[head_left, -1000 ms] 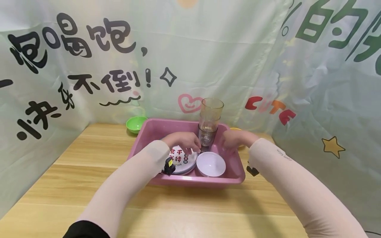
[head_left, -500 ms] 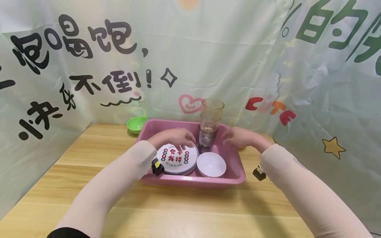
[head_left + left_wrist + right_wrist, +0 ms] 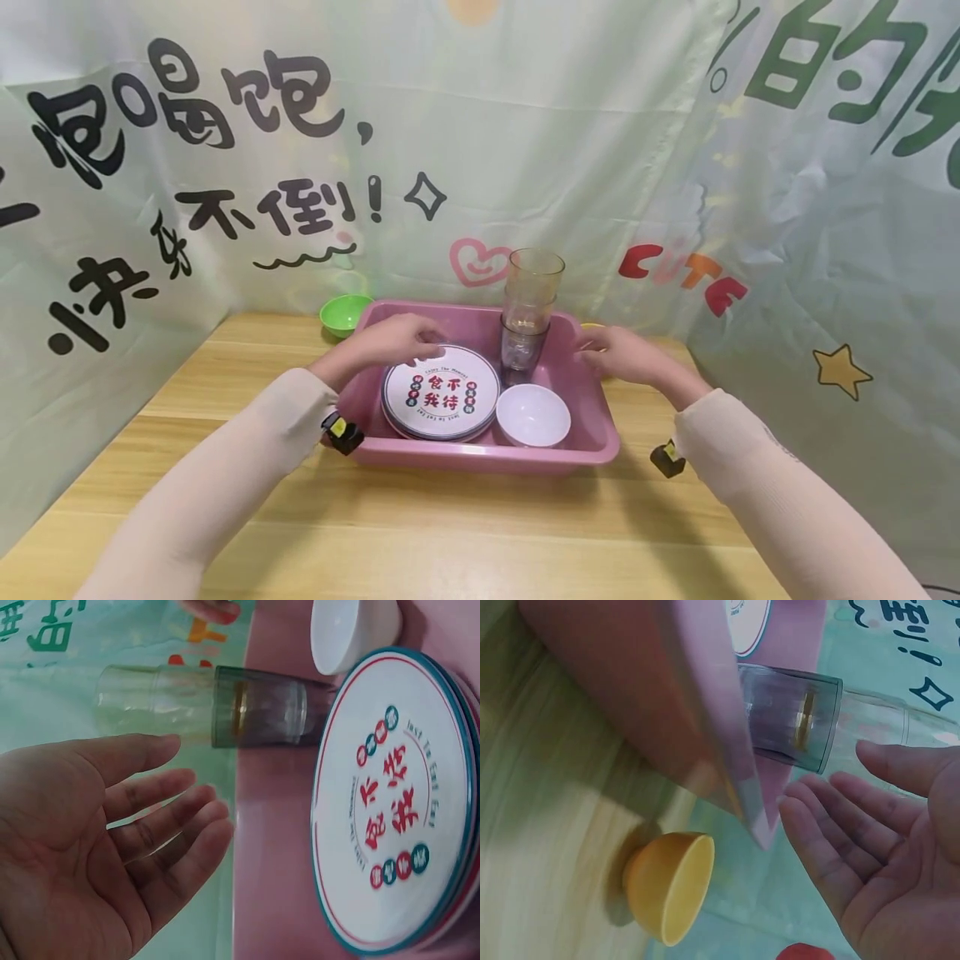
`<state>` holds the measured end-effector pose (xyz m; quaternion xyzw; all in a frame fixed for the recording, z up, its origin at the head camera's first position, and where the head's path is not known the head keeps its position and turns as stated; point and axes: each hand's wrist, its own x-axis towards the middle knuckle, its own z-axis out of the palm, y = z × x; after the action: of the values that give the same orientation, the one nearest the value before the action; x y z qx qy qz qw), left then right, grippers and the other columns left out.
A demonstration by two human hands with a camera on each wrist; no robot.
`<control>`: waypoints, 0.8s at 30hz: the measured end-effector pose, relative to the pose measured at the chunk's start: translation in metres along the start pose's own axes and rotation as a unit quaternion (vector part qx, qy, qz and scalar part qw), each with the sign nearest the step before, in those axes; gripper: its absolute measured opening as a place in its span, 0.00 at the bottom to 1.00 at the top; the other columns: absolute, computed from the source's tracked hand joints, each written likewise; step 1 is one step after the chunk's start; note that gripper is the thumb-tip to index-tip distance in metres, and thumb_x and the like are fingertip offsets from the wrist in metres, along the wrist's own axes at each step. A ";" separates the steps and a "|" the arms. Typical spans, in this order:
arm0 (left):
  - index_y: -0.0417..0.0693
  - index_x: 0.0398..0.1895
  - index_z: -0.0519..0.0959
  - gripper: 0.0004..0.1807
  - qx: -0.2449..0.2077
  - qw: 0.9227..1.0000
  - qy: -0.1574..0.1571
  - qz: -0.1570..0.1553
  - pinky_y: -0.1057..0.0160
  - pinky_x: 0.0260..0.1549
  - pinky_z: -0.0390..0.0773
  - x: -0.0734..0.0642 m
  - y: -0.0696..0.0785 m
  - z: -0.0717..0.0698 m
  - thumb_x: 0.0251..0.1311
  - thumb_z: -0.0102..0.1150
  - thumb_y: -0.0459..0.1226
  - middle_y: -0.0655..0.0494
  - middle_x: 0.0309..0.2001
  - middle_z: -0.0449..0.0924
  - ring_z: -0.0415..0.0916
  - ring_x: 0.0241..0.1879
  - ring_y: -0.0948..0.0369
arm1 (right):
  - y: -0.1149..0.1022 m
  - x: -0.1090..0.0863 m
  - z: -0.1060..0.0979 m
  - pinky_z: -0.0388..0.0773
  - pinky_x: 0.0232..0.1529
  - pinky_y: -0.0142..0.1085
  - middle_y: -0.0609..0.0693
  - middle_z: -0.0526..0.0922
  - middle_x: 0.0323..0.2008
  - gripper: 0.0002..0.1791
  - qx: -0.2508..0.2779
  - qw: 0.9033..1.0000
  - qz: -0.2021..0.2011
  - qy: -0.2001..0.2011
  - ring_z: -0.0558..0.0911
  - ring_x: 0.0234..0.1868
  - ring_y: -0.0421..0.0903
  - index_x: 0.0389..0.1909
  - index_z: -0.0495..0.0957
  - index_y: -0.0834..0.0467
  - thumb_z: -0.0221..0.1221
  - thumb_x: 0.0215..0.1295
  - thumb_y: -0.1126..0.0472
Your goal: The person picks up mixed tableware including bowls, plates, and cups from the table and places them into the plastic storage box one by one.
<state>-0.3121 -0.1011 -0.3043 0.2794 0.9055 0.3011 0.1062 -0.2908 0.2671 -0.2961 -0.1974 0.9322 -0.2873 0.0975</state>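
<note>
A pink basin (image 3: 480, 457) on the wooden table holds stacked plates (image 3: 441, 393), a white bowl (image 3: 533, 416) and a tall stack of clear glasses (image 3: 527, 321). My left hand (image 3: 397, 339) hovers over the back left of the plates, holding nothing; in the left wrist view its fingers (image 3: 187, 855) are relaxed and apart. Over the basin's right rim is my right hand (image 3: 618, 353), also holding nothing, with loosely bent fingers (image 3: 814, 825) in the right wrist view. The lowest glass (image 3: 791, 716) is smoky grey, and those above it are yellowish.
A green bowl (image 3: 344, 314) stands on the table behind the basin's left corner. Beside the basin's right side sits a yellow bowl (image 3: 671, 885), mostly hidden by my right hand in the head view. Printed cloth (image 3: 420, 108) hangs behind and at both sides.
My left hand has moved left, away from the glasses and across the plates, uncovering their print. My right hand has drawn back to the right, from inside the basin to its rim.
</note>
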 end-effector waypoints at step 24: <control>0.35 0.54 0.77 0.17 -0.050 0.990 0.123 -0.038 0.55 0.38 0.82 -0.065 -0.067 -0.024 0.68 0.57 0.39 0.43 0.46 0.80 0.78 0.43 0.50 | 0.041 -0.008 0.005 0.76 0.55 0.53 0.68 0.73 0.60 0.26 0.097 0.985 0.096 0.106 0.80 0.53 0.61 0.65 0.66 0.69 0.49 0.76 0.55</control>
<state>-0.2966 -0.1945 -0.3244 0.2004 0.9055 0.3736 0.0188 -0.2953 0.2993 -0.3229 -0.0652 0.9197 -0.3847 0.0436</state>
